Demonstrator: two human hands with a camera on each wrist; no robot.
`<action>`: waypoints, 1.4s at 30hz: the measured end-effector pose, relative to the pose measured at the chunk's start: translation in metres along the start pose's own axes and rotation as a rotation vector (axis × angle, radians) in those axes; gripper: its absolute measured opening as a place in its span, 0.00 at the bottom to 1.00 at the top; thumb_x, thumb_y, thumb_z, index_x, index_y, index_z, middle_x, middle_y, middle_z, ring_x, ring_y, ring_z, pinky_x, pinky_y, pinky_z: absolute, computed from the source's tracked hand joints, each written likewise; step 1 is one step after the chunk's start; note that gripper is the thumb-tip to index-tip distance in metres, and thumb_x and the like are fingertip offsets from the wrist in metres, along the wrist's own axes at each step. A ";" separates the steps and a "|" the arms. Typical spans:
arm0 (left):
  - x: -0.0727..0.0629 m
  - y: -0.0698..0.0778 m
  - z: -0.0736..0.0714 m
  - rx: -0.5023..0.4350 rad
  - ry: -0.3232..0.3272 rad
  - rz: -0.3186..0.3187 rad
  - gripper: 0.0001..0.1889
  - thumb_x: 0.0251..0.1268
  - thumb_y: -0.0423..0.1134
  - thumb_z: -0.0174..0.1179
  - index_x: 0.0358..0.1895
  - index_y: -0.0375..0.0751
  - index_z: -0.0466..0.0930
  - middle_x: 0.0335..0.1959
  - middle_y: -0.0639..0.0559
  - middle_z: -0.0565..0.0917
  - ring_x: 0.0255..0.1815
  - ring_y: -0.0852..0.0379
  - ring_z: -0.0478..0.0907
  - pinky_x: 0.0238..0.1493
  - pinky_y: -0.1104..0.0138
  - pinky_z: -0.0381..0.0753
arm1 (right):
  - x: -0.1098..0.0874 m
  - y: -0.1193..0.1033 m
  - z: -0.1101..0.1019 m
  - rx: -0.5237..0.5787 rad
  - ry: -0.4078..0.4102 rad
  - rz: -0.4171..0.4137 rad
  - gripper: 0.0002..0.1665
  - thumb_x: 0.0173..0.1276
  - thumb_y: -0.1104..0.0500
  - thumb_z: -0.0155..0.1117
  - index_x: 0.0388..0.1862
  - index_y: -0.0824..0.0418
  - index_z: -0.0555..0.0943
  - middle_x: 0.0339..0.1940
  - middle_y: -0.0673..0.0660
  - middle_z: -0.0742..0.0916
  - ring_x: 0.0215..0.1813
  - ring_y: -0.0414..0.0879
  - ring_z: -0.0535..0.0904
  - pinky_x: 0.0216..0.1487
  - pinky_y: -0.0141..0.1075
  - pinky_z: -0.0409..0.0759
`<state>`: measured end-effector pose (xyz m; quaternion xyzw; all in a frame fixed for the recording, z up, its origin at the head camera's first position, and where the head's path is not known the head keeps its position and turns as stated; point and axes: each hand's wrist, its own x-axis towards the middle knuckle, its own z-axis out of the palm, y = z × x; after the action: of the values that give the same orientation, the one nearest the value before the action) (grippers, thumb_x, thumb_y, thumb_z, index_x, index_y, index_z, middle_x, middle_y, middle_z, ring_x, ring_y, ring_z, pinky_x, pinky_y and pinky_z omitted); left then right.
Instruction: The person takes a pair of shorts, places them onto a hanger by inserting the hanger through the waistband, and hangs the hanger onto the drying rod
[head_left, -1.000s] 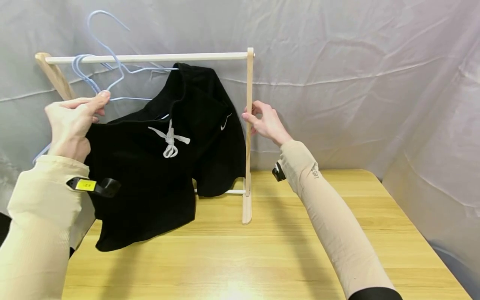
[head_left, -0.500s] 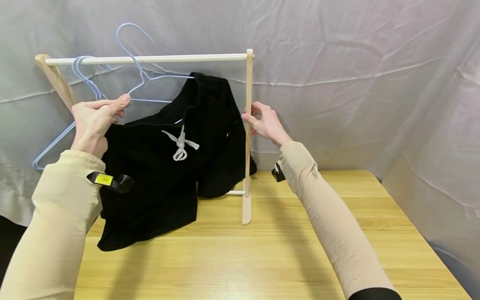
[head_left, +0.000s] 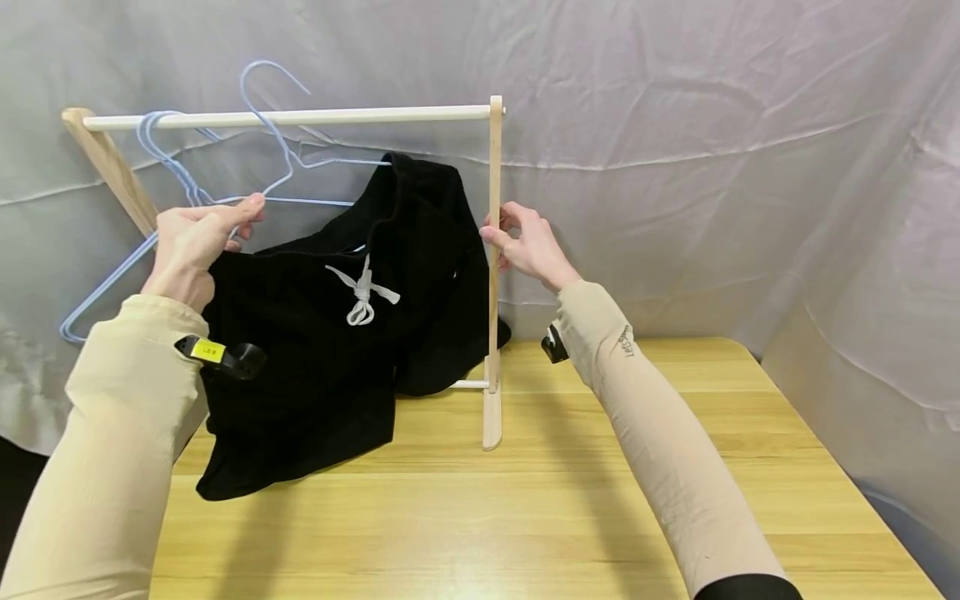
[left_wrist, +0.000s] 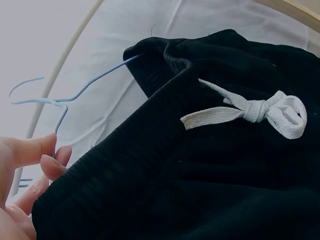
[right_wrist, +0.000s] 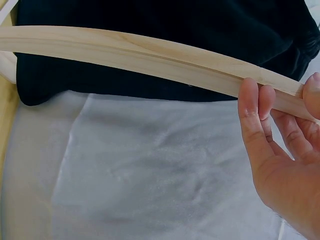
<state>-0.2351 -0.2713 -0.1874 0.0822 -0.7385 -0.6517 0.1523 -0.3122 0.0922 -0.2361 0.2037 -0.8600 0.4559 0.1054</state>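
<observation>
My left hand [head_left: 191,246] pinches the wire of a light blue hanger [head_left: 279,137] just below its hook. From that hanger hang black shorts [head_left: 300,358] with a white drawstring [head_left: 362,292] tied in a bow. The hook stands in front of the rack's white rail [head_left: 390,115], its tip above the rail; in the left wrist view, the hanger wire [left_wrist: 95,79] runs into the waistband. My right hand [head_left: 528,242] grips the wooden upright [head_left: 495,183] at the rack's right end, thumb on one side and fingers on the other, as the right wrist view shows.
Other light blue hangers [head_left: 112,279] hang at the rail's left end, near the left wooden upright [head_left: 112,162]. The rack's foot [head_left: 492,421] stands on a wooden table [head_left: 570,517]. Grey cloth [head_left: 675,167] hangs behind and at the right.
My left hand has moved right and slightly down with the hanger and shorts, so the hook sits lower against the rail. My right hand keeps its grip on the upright.
</observation>
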 end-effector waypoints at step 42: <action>0.001 -0.037 0.010 0.276 0.009 0.116 0.16 0.60 0.60 0.68 0.14 0.72 0.83 0.14 0.79 0.79 0.37 0.72 0.71 0.41 0.75 0.65 | 0.002 0.002 0.005 0.009 -0.005 0.007 0.13 0.76 0.56 0.61 0.52 0.64 0.79 0.40 0.61 0.86 0.21 0.41 0.79 0.33 0.36 0.84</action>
<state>-0.2417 -0.2673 -0.2250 0.0626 -0.8237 -0.5339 0.1803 -0.3151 0.0884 -0.2391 0.2023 -0.8590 0.4595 0.1007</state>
